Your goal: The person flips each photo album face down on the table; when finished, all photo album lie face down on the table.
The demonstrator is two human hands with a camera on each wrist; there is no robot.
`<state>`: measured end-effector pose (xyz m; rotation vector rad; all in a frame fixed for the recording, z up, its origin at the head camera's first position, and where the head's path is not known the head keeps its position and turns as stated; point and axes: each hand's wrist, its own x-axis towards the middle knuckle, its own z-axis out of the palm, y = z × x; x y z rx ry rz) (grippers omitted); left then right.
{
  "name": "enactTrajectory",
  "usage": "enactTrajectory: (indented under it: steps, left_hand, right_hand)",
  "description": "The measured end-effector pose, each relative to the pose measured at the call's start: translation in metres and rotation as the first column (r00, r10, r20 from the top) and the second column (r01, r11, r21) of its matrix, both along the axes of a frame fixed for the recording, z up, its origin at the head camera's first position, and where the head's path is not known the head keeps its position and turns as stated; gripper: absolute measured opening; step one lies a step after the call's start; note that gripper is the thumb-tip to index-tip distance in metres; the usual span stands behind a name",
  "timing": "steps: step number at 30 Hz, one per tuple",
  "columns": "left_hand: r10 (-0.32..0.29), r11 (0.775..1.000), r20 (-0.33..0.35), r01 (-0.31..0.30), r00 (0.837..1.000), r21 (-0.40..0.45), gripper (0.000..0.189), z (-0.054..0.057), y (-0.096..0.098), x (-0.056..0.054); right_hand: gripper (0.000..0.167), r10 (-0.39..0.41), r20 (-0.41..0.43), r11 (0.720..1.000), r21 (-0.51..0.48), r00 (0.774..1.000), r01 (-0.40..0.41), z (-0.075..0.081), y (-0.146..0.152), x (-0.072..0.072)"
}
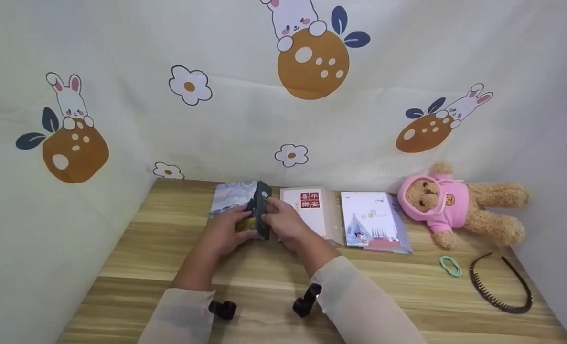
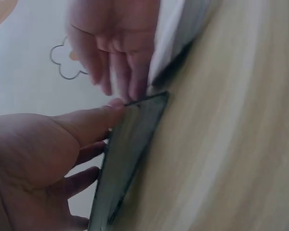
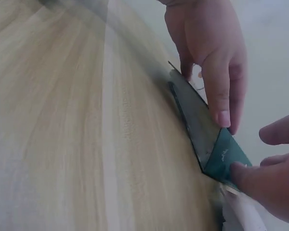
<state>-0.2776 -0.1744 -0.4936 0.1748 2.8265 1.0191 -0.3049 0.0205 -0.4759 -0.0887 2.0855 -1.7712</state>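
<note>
A wedge-shaped folded card stand (image 1: 234, 195) with a painted cloudy-sky cover and dark green side panel is at the back of the wooden table. My left hand (image 1: 224, 232) holds it from the left, its thumb at the near edge and the fingers spread over the cover. At the green panel (image 3: 225, 153), my right hand (image 1: 288, 223) touches with the thumb, while an index finger stands apart from it in the right wrist view. Just right of that hand stands a white card stand with red characters (image 1: 307, 212). The stand's hollow underside (image 2: 132, 144) shows in the left wrist view.
Further right is a tent-printed card stand (image 1: 371, 220), then a teddy bear in a pink hoodie (image 1: 455, 203). A green hair tie (image 1: 450, 266) and a dark toothed headband (image 1: 498, 298) lie at the right. Patterned cloth (image 1: 235, 129) borders the table (image 1: 154, 258).
</note>
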Motion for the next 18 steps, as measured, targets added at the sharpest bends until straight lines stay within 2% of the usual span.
enactTrajectory:
  steps: [2,4,9,12,15,17,18]
  left_hand:
    - [-0.006,1.0,-0.008,0.005,1.0,-0.029,0.064,-0.001,0.002,0.0]
    - [-0.01,0.999,-0.019,0.009,1.0,-0.053,0.064,-0.001,0.003,0.0]
    - [-0.027,0.997,-0.01,0.026,1.0,-0.079,0.065,0.001,0.004,0.001]
    - [-0.032,0.996,0.008,0.033,0.999,-0.083,0.066,0.004,0.005,-0.001]
    - [-0.036,0.994,0.027,0.038,0.999,-0.104,0.066,0.012,0.003,-0.006]
    - [-0.034,0.989,0.03,0.038,0.999,-0.145,0.064,0.022,0.003,-0.011]
    - [-0.024,0.985,0.02,0.027,1.0,-0.171,0.062,0.029,0.004,-0.014]
  right_hand:
    - [0.06,0.011,-0.033,1.0,0.023,0.999,-0.01,0.005,0.007,0.001]
    - [0.057,0.004,-0.1,0.999,0.054,0.995,0.001,0.01,0.017,0.0]
    - [0.053,-0.037,-0.246,0.992,0.111,0.968,0.067,0.024,0.054,-0.001]
    - [0.053,-0.053,-0.294,0.981,0.165,0.954,0.105,0.034,0.078,-0.001]
    - [0.054,-0.046,-0.339,0.958,0.251,0.94,0.138,0.044,0.104,-0.004]
    - [0.054,-0.024,-0.374,0.923,0.348,0.927,0.165,0.051,0.121,-0.007]
    - [0.055,-0.004,-0.397,0.894,0.41,0.918,0.182,0.054,0.129,-0.009]
